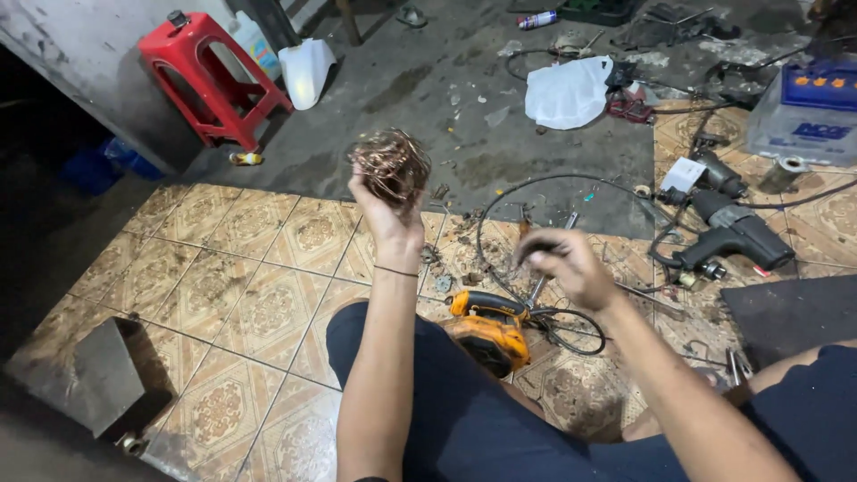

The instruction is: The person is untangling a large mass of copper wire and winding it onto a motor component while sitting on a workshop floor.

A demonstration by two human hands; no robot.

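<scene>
The left hand (386, 207), raised at roughly 11 o'clock from the seated person's lap, grips a tangled ball of copper wire (391, 163) in closed fingers; the right hand (566, 264), at 1 o'clock, is curled around a small dark tool, blurred so its grip is uncertain. Judged risks: loose wire ends could prick the palm or spring free, and the black cable (571, 332) looped beside the orange power tool (489, 327) could snag a moving wrist.

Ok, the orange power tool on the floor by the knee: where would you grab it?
Grip the orange power tool around its black upper body, coming from above with the right hand, which hovers just over it. It lies on its side on the tiled floor against the leg, with a black cable looped beside it.
</scene>
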